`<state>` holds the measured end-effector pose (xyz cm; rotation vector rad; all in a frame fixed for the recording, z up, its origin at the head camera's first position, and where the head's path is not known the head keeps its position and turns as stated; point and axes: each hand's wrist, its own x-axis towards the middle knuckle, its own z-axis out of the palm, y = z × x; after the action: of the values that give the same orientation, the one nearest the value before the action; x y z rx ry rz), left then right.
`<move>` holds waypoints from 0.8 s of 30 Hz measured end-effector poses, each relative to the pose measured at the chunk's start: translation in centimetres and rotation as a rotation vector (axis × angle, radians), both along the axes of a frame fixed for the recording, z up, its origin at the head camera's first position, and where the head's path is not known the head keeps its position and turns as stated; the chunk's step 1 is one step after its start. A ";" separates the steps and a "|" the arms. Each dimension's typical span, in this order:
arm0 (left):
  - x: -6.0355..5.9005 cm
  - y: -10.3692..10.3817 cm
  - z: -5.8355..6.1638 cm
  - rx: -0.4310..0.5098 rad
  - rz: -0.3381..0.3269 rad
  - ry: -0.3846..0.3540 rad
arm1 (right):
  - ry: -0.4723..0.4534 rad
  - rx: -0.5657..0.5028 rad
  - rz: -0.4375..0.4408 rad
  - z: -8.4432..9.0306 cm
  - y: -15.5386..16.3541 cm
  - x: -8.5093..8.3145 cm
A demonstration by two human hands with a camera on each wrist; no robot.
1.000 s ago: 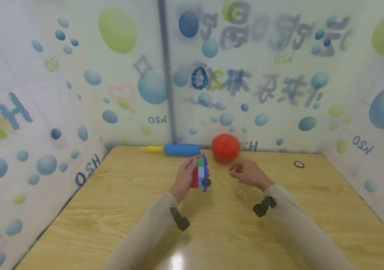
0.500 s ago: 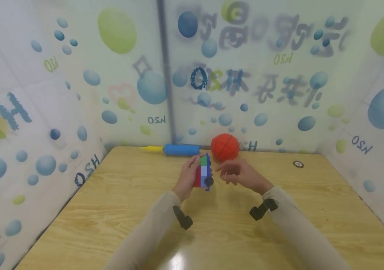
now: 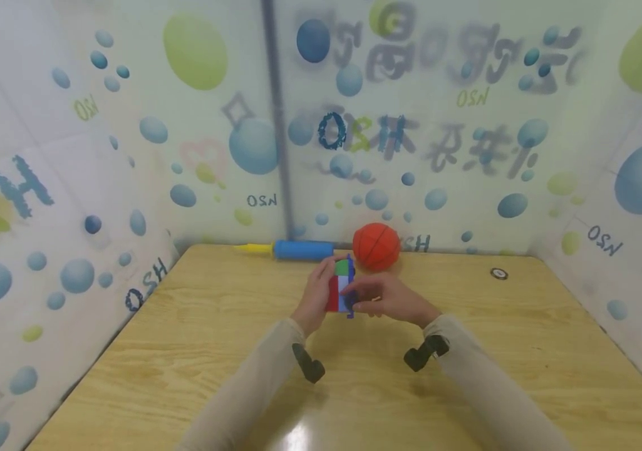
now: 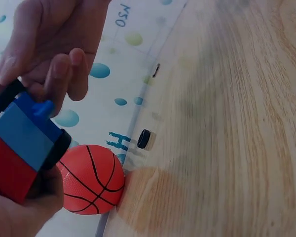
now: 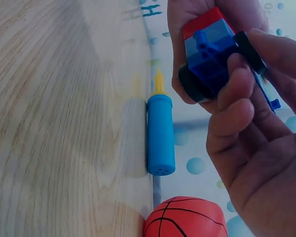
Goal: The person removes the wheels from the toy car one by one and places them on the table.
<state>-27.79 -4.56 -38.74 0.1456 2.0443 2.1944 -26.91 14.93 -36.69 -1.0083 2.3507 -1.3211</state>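
My left hand (image 3: 314, 294) grips a toy car (image 3: 342, 268) built of red, green and light blue blocks on a blue chassis, held above the table. In the left wrist view the blue end of the car (image 4: 32, 128) points toward my right hand (image 4: 54, 44). Fingers of my right hand (image 3: 391, 297) pinch a black wheel (image 5: 250, 52) at one side of that end, as the right wrist view shows. A second black wheel (image 5: 191, 85) sits on the opposite side. The far end of the car is partly hidden by my left hand.
A red basketball (image 3: 376, 246) rests at the table's back edge, just beyond my hands. Left of it lies a blue hand pump (image 3: 304, 250) with a yellow nozzle. A small black-and-white disc (image 3: 499, 274) lies at back right. Printed walls enclose the wooden table (image 3: 185, 351).
My right hand has moved left to the toy car and now has its fingers on a wheel. My left hand has shifted slightly right, still holding the car.
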 end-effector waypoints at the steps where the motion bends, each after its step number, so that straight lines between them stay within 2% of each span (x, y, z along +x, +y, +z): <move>1: 0.0 0.0 0.0 0.011 -0.009 -0.005 | 0.000 0.005 -0.002 0.0 -0.1 0.0; 5: 0.1 -0.2 -0.1 0.053 -0.041 -0.004 | 0.020 0.030 -0.005 0.0 -0.5 0.0; 11: 0.0 -0.3 -0.6 0.058 -0.048 0.031 | 0.086 0.029 0.003 -0.3 -0.8 0.0; 17: 0.1 -0.3 -0.7 0.010 -0.045 0.105 | 0.106 -0.022 -0.016 -0.7 -1.4 0.1; 24: 0.4 -0.1 -0.9 -0.057 -0.007 0.172 | 0.059 -0.058 -0.059 -0.9 -1.9 0.4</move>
<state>-27.40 -4.69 -39.66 0.3464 2.1886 2.1856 -26.52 13.01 -37.55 -1.0159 2.4160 -1.4073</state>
